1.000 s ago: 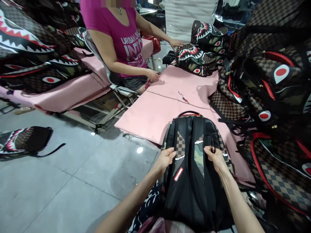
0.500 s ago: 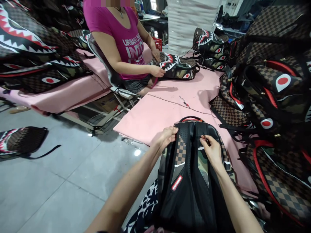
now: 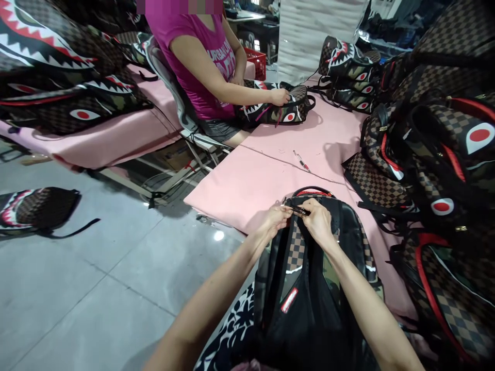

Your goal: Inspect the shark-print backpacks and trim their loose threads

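A black backpack (image 3: 309, 299) with checkered and camouflage shoulder straps lies back-side up on my lap and on the edge of the pink table (image 3: 247, 180). Both my hands meet at its top, just below the red-lined carry handle (image 3: 312, 191). My left hand (image 3: 276, 219) pinches the fabric at the top of the left strap. My right hand (image 3: 317, 221) is closed on a small dark tool (image 3: 298, 210) whose tip points at the left hand's fingers.
A person in a pink shirt (image 3: 204, 56) sits across the table handling a shark-print backpack (image 3: 276, 105). Piles of shark-print backpacks rise at the right (image 3: 436, 154) and far left (image 3: 58, 77). A pen (image 3: 301, 161) lies on the table. One bag lies on the grey floor (image 3: 34, 208).
My hands slid up the shoulder straps from mid-back to the top of the backpack and came together. The person opposite pulled a shark-print backpack in front of themselves.
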A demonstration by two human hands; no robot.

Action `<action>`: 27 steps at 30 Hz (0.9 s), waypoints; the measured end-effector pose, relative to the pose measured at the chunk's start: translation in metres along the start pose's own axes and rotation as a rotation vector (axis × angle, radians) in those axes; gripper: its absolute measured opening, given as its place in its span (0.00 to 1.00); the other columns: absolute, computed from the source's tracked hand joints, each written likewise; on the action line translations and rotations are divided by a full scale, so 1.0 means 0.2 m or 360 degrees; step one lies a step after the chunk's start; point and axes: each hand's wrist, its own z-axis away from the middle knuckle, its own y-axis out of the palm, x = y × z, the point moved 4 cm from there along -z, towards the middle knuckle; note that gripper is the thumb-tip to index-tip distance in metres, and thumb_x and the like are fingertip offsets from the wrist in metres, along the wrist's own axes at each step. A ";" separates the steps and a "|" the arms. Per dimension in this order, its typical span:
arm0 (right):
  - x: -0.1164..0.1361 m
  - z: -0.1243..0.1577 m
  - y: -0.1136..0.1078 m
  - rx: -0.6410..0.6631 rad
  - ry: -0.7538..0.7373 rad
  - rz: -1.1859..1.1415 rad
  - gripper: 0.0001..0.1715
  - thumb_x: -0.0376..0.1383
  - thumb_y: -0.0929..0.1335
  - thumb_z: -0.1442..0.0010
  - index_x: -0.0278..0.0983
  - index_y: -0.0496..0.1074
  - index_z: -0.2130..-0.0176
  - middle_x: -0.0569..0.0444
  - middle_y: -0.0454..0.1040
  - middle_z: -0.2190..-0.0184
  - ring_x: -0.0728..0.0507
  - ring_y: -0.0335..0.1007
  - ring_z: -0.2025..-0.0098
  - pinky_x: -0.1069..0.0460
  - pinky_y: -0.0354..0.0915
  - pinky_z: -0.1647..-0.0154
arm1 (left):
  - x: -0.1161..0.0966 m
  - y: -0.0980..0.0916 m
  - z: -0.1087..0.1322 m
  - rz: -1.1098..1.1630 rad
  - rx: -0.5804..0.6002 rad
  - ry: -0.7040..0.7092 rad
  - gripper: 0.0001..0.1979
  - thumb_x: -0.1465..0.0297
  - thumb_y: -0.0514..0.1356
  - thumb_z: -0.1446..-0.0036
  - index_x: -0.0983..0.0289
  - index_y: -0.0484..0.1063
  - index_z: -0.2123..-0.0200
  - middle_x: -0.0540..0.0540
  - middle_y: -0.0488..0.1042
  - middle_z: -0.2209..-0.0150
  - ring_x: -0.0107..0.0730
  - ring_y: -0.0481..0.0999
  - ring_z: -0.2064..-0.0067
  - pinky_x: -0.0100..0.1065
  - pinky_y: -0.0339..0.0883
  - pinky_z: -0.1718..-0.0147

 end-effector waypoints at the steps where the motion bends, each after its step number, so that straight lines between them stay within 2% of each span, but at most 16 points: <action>1: 0.01 0.00 0.00 0.0003 0.0007 0.0034 0.10 0.35 0.64 0.45 0.42 0.75 0.66 0.58 0.73 0.65 0.47 0.69 0.66 0.54 0.57 0.70 | 0.01 0.00 0.00 -0.0008 -0.0005 0.0024 0.05 0.77 0.63 0.59 0.67 0.68 0.77 0.49 0.68 0.80 0.22 0.69 0.78 0.26 0.64 0.75; 3: 0.02 0.00 0.01 0.0038 0.0005 0.0091 0.11 0.32 0.63 0.46 0.41 0.73 0.65 0.56 0.72 0.64 0.46 0.68 0.65 0.54 0.56 0.70 | 0.02 0.00 0.00 -0.0030 -0.0027 0.0076 0.06 0.76 0.64 0.60 0.67 0.68 0.78 0.48 0.67 0.80 0.21 0.67 0.79 0.25 0.63 0.76; 5: 0.02 -0.01 0.03 0.0071 0.0009 -0.0001 0.12 0.29 0.63 0.49 0.39 0.72 0.65 0.53 0.71 0.63 0.46 0.67 0.67 0.54 0.55 0.70 | 0.02 0.01 0.02 -0.0051 -0.0068 0.0138 0.06 0.75 0.64 0.61 0.67 0.68 0.79 0.46 0.65 0.82 0.19 0.64 0.81 0.24 0.59 0.79; 8: -0.02 -0.04 0.06 0.0046 0.0211 -0.0783 0.03 0.35 0.65 0.50 0.37 0.69 0.73 0.54 0.69 0.71 0.49 0.62 0.75 0.54 0.54 0.74 | 0.01 0.02 0.04 -0.0062 -0.0083 0.0213 0.07 0.72 0.64 0.60 0.67 0.67 0.80 0.44 0.60 0.84 0.16 0.58 0.83 0.22 0.53 0.83; 10: -0.07 -0.06 0.07 -0.0001 0.0365 -0.1274 0.12 0.43 0.66 0.50 0.37 0.65 0.77 0.57 0.65 0.78 0.52 0.53 0.82 0.55 0.51 0.80 | 0.00 0.02 0.05 -0.0074 -0.0055 0.0244 0.09 0.69 0.64 0.59 0.67 0.66 0.80 0.44 0.59 0.84 0.16 0.57 0.83 0.22 0.52 0.83; 12: -0.10 -0.07 0.07 -0.0042 0.0426 -0.1456 0.17 0.48 0.65 0.50 0.37 0.64 0.76 0.59 0.62 0.80 0.55 0.45 0.85 0.55 0.47 0.83 | -0.01 0.03 0.06 -0.0092 -0.0024 0.0254 0.11 0.67 0.64 0.59 0.67 0.66 0.80 0.45 0.60 0.83 0.18 0.59 0.82 0.23 0.53 0.82; 15: -0.13 -0.04 0.08 -0.0067 0.0459 -0.1603 0.18 0.48 0.69 0.54 0.35 0.70 0.72 0.57 0.67 0.77 0.56 0.43 0.85 0.56 0.43 0.85 | -0.02 0.03 0.09 -0.0140 -0.0022 0.0283 0.09 0.67 0.63 0.55 0.66 0.68 0.76 0.46 0.62 0.82 0.20 0.61 0.81 0.24 0.55 0.80; 17: -0.14 -0.01 0.09 -0.0067 0.0502 -0.1721 0.19 0.45 0.71 0.57 0.33 0.73 0.68 0.56 0.70 0.75 0.57 0.43 0.85 0.56 0.41 0.85 | -0.05 0.03 0.12 -0.0350 -0.0100 0.0548 0.08 0.68 0.61 0.52 0.64 0.71 0.67 0.49 0.67 0.77 0.24 0.65 0.76 0.26 0.58 0.76; 19: -0.15 0.01 0.10 -0.0078 0.0529 -0.1810 0.20 0.43 0.71 0.58 0.33 0.74 0.66 0.55 0.71 0.74 0.58 0.44 0.85 0.56 0.41 0.85 | -0.09 0.04 0.17 -0.0776 -0.0197 0.0946 0.12 0.68 0.61 0.50 0.60 0.71 0.59 0.52 0.71 0.67 0.28 0.69 0.68 0.28 0.60 0.68; 21: -0.16 0.02 0.11 -0.0101 0.0546 -0.1870 0.19 0.43 0.72 0.58 0.33 0.74 0.66 0.56 0.71 0.74 0.58 0.45 0.85 0.56 0.42 0.85 | -0.11 0.07 0.20 -0.1250 -0.0252 0.1193 0.12 0.68 0.61 0.49 0.58 0.73 0.59 0.53 0.71 0.61 0.31 0.69 0.64 0.30 0.59 0.65; 23: -0.17 0.03 0.11 -0.0105 0.0560 -0.1868 0.19 0.42 0.71 0.58 0.33 0.74 0.66 0.56 0.71 0.74 0.58 0.44 0.85 0.57 0.42 0.85 | -0.11 0.09 0.22 -0.1569 -0.0301 0.1245 0.08 0.67 0.60 0.48 0.58 0.74 0.63 0.54 0.70 0.60 0.32 0.68 0.65 0.31 0.58 0.65; 25: -0.17 0.05 0.10 -0.0107 0.0562 -0.1777 0.20 0.43 0.71 0.57 0.33 0.74 0.66 0.55 0.72 0.74 0.58 0.45 0.86 0.57 0.44 0.85 | -0.10 0.10 0.23 -0.1714 -0.0356 0.1281 0.05 0.69 0.58 0.46 0.59 0.73 0.66 0.55 0.69 0.60 0.34 0.67 0.64 0.32 0.57 0.65; 27: -0.17 0.08 0.07 -0.0121 0.0514 -0.1589 0.20 0.44 0.69 0.54 0.33 0.74 0.65 0.53 0.74 0.73 0.55 0.53 0.84 0.56 0.51 0.84 | -0.10 0.11 0.24 -0.1725 -0.0391 0.1339 0.04 0.71 0.56 0.45 0.61 0.71 0.69 0.56 0.68 0.61 0.36 0.67 0.60 0.33 0.57 0.64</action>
